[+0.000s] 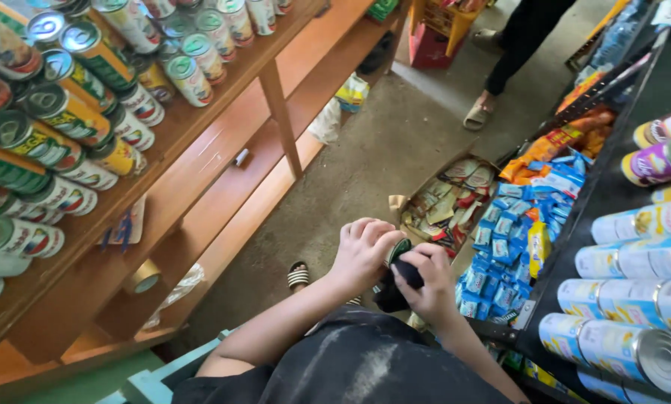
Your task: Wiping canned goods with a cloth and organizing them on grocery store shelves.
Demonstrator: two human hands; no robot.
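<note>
Below, hands (361,251) (429,288) share can (399,251) – tinned shelves (201,142) flank, packets (511,232) near.

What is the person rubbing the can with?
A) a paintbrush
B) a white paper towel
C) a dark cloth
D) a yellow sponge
C: the right hand presses a dark cloth against the green-topped can, which the left hand grips from the other side; nothing yellow, white or brush-like is in either hand.
</note>
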